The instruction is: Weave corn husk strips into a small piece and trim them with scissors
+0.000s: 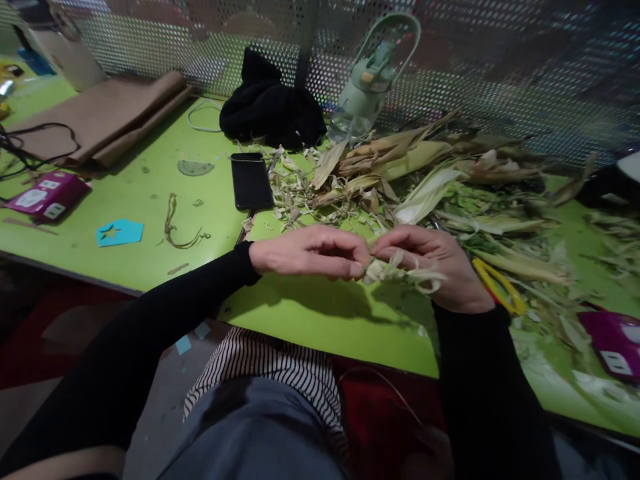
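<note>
Between my hands, just above the green table's front part, is a small bundle of pale corn husk strips with curled loose ends. My left hand pinches its left end between thumb and fingers. My right hand is closed on it from the other side, its fingertips close to the left ones. Exactly where the right fingers grip is partly hidden by the curls. Behind my hands lies a heap of dried corn husks, with small torn scraps at its left. Yellow-handled scissors lie beside my right wrist.
A black phone, a clear protractor and a blue tag with a star lie leftward. A green water bottle and black cloth stand against the perforated metal screen. Purple boxes sit at both sides.
</note>
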